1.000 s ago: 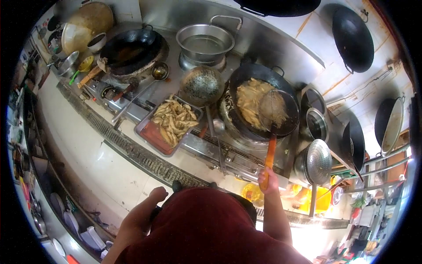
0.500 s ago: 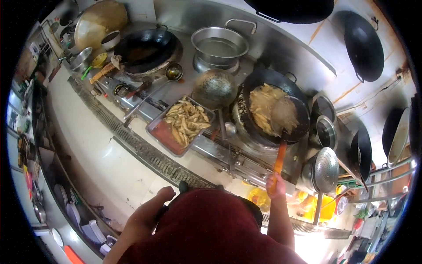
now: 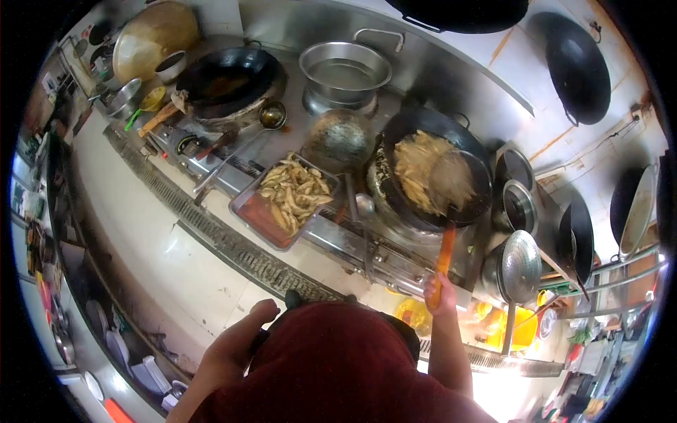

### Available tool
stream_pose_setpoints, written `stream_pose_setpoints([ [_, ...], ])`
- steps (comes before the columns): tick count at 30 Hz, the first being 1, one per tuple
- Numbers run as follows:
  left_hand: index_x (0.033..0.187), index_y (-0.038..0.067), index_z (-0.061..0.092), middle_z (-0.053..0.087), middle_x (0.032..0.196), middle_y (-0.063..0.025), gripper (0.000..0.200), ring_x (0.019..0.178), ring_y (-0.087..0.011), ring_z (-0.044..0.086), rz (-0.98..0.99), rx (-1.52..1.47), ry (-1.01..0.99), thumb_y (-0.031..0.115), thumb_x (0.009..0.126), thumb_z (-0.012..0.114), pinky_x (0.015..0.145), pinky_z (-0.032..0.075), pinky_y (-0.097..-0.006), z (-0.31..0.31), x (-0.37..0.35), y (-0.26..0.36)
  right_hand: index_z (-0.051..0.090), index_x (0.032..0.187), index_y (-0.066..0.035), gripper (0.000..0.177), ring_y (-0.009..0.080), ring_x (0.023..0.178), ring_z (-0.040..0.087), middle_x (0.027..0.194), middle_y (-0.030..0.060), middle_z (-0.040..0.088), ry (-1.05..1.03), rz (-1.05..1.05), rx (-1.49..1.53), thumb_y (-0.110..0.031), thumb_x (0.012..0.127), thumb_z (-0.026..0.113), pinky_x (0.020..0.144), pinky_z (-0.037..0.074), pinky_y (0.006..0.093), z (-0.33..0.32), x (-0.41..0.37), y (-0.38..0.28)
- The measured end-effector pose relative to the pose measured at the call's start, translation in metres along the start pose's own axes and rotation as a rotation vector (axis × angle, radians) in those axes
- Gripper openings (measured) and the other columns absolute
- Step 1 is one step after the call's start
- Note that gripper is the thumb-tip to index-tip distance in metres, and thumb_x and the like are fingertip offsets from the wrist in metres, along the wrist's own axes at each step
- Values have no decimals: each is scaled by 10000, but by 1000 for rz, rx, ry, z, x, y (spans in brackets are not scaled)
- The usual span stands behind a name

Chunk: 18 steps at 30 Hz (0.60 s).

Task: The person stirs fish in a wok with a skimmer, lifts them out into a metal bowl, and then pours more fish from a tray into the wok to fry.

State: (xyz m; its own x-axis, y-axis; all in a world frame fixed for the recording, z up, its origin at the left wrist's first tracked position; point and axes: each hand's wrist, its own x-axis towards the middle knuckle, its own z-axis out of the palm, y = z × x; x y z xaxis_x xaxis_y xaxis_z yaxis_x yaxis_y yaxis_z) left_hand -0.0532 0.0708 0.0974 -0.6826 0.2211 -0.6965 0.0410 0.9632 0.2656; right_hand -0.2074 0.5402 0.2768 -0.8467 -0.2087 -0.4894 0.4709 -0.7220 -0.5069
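Directions are read on a clock face laid over the head view.

Item: right hand (image 3: 439,294), 4 o'clock; fingers wrapped firmly round the orange handle (image 3: 446,254) of the strainer.
Item: strainer (image 3: 452,178), mesh head blurred, down inside the fry wok among the fish; handle crossing the wok's rim between its 5 and 6 o'clock.
Item: fry wok (image 3: 479,209), black, 2 o'clock, set on a burner.
Item: fish (image 3: 415,163), pale brown pieces, many, massed toward the wok's 9 o'clock, some beside the mesh.
Item: left hand (image 3: 263,310), 7 o'clock, just beside the dark red shirt (image 3: 331,359); fingers curled in, contents, if any, cannot be told.
Item: tray (image 3: 248,221), 9 o'clock, at the counter's front edge; a heap of browned pieces (image 3: 293,192) in it, reddish bottom showing toward its 7 o'clock.
Item: round pan (image 3: 338,137), worn, 12 o'clock, between tray and fry wok, handle toward its 5 o'clock.
Item: basin (image 3: 308,69), metal, 12 o'clock, beyond the pan, liquid inside, tap (image 3: 381,33) above.
Item: ladle (image 3: 272,115), 11 o'clock, handle toward its 8 o'clock.
Item: second wok (image 3: 229,84), 11 o'clock, dark liquid at bottom.
Item: skimmer (image 3: 522,264), perforated, between 3 and 4 o'clock.
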Motion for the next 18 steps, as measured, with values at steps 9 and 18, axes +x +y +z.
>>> stream_pose_setpoints([
  [9,863,71,645,611,900,-164,281,870,-321,589,119,151,23,230,843,415,747,476,-430,34,20,-19,451,1181,-178,323,100,568,444,715,12,493,-26,31,28,-185,862,505,472,382,212,-8,3,-1],
  [18,851,91,647,612,889,-151,225,866,-311,590,191,260,26,175,827,439,734,486,-418,14,8,-9,486,1142,-167,293,96,574,446,703,9,497,-7,8,-13,-187,851,523,467,385,204,-5,2,0],
])
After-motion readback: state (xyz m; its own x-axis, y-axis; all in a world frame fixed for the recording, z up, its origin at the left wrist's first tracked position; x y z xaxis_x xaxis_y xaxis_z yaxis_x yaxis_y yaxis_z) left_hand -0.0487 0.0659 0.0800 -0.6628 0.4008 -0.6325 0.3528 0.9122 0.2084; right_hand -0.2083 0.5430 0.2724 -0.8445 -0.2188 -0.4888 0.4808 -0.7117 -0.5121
